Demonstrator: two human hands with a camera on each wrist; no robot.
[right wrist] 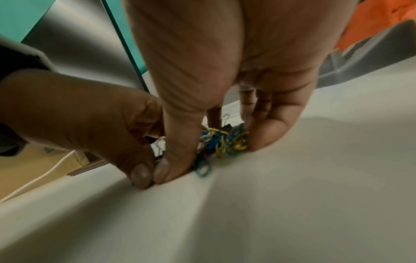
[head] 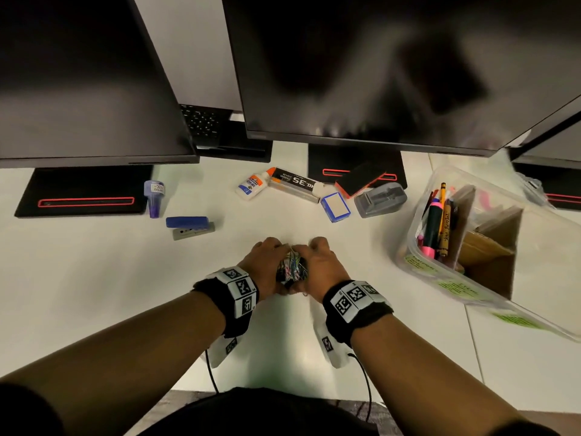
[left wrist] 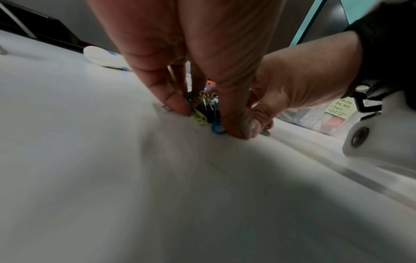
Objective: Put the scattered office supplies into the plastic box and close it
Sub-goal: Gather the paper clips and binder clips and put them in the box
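Observation:
A small heap of coloured paper clips and black binder clips (head: 292,266) lies on the white desk in front of me. My left hand (head: 267,262) and right hand (head: 318,262) cup it from both sides, fingertips curled down onto the desk and thumbs touching. The left wrist view shows my left fingers (left wrist: 178,103) pressing the clips (left wrist: 202,112). In the right wrist view, my right fingers (right wrist: 263,135) hem in the clips (right wrist: 223,140). The clear plastic box (head: 440,280) stands open at the right, holding pens and cardboard dividers.
Behind the hands lie a glue bottle (head: 251,184), a staples box (head: 295,184), a black-and-orange eraser (head: 361,179), a small blue box (head: 335,206) and a grey dispenser (head: 380,199). A blue stapler (head: 190,226) and a purple bottle (head: 154,196) sit left. Monitors (head: 377,73) overhang the back.

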